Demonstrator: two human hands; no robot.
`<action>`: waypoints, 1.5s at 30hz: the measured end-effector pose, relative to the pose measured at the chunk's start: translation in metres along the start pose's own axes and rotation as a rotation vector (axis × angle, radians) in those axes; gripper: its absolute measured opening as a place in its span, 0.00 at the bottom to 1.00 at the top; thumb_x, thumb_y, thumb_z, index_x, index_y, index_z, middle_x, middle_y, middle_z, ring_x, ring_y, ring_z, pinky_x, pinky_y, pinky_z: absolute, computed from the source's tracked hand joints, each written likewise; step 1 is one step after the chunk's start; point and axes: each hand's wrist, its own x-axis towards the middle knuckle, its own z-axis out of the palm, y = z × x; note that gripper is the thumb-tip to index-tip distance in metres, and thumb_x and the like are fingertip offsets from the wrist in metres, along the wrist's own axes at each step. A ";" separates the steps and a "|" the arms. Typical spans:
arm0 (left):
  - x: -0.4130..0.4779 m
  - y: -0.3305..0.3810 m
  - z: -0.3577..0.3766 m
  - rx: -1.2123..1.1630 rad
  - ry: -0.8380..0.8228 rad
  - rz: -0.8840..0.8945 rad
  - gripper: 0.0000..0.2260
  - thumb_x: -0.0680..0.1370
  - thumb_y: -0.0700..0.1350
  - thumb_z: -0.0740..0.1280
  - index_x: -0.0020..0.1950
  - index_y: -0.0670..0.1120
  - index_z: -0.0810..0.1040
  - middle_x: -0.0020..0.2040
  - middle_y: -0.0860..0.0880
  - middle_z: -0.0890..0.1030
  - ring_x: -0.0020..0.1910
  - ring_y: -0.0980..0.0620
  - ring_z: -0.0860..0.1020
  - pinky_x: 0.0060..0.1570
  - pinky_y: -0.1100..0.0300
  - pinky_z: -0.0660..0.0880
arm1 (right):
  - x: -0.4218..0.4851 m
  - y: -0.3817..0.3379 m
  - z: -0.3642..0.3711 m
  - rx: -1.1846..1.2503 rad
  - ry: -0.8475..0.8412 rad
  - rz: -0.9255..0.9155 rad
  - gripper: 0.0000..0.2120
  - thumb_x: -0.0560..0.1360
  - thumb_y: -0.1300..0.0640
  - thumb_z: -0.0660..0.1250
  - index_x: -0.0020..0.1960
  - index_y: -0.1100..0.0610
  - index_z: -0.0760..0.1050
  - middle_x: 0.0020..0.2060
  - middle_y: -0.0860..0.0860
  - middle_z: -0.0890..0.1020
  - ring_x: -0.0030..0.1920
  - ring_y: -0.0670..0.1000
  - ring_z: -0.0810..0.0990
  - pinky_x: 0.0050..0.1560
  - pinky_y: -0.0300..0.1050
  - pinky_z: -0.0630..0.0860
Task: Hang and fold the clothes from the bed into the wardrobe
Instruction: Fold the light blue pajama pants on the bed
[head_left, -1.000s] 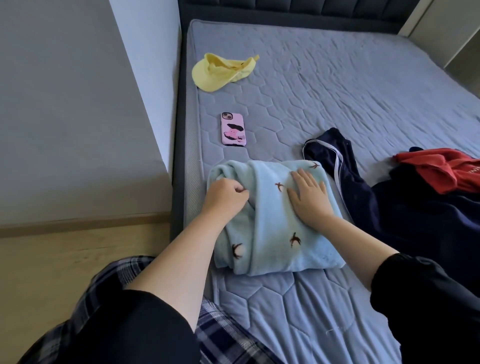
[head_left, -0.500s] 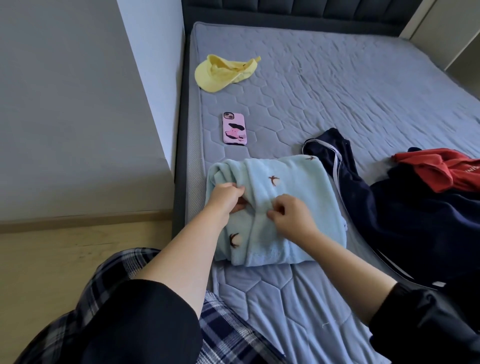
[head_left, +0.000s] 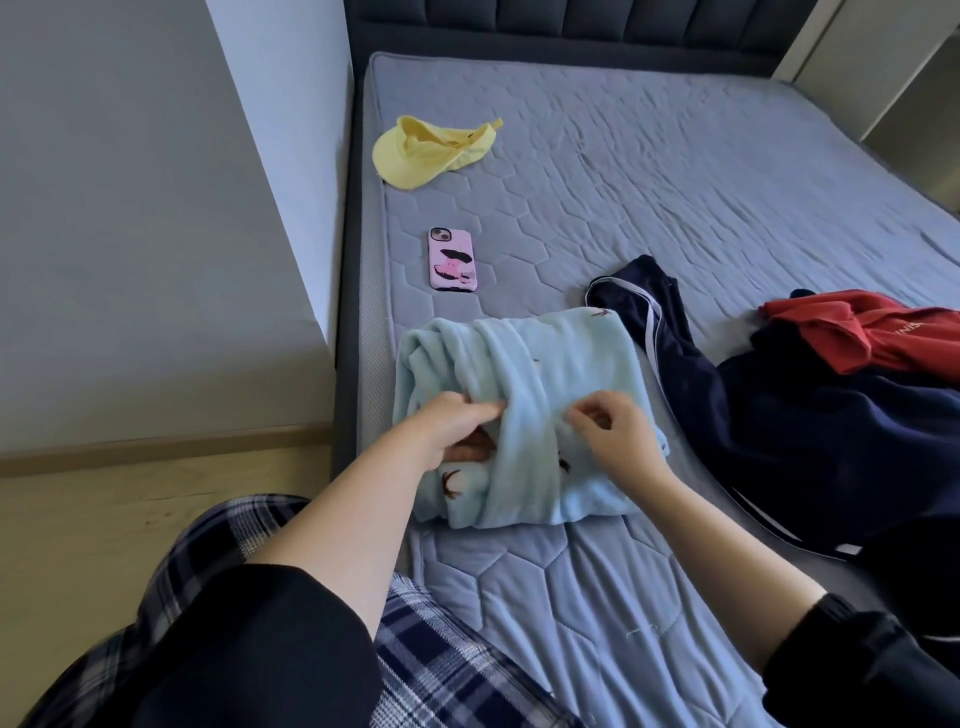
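Folding step, on the bed (head_left: 675, 182): navy clothes (head_left: 831, 441) heaped right of the phone (head_left: 452, 259); light-blue fleece (head_left: 566, 358) bundled just nearer than the phone. Left hand (head_left: 457, 428) clamped on one flap, right hand (head_left: 615, 431) pinching another. Next, likely: tuck snug, carry whole.

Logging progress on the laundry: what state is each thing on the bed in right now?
light blue garment: folded into a bundle.
left hand: grips a fold of it.
right hand: pinches its fabric.
navy garment: unfolded, in a heap.
red garment: crumpled on the navy one.
phone: face down.
yellow cap: lying untouched.
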 end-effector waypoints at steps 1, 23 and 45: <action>0.000 -0.004 0.002 0.063 -0.017 -0.005 0.12 0.74 0.47 0.72 0.54 0.42 0.79 0.44 0.46 0.84 0.43 0.48 0.83 0.41 0.55 0.81 | -0.001 0.006 -0.003 -0.049 0.128 -0.004 0.06 0.74 0.58 0.69 0.50 0.57 0.76 0.49 0.52 0.75 0.47 0.47 0.74 0.52 0.37 0.71; -0.019 0.001 -0.002 -0.141 0.237 0.009 0.07 0.76 0.45 0.70 0.50 0.44 0.80 0.43 0.45 0.82 0.41 0.46 0.80 0.38 0.56 0.79 | 0.040 0.028 -0.039 -0.395 0.002 0.326 0.11 0.76 0.53 0.65 0.41 0.61 0.75 0.38 0.56 0.78 0.40 0.59 0.76 0.37 0.45 0.69; -0.003 0.016 -0.022 0.736 0.529 0.338 0.15 0.75 0.50 0.62 0.29 0.47 0.68 0.25 0.52 0.71 0.32 0.45 0.75 0.29 0.59 0.65 | 0.071 -0.048 0.055 -0.684 -0.117 -0.334 0.24 0.82 0.49 0.48 0.76 0.54 0.55 0.77 0.53 0.56 0.76 0.53 0.51 0.74 0.59 0.45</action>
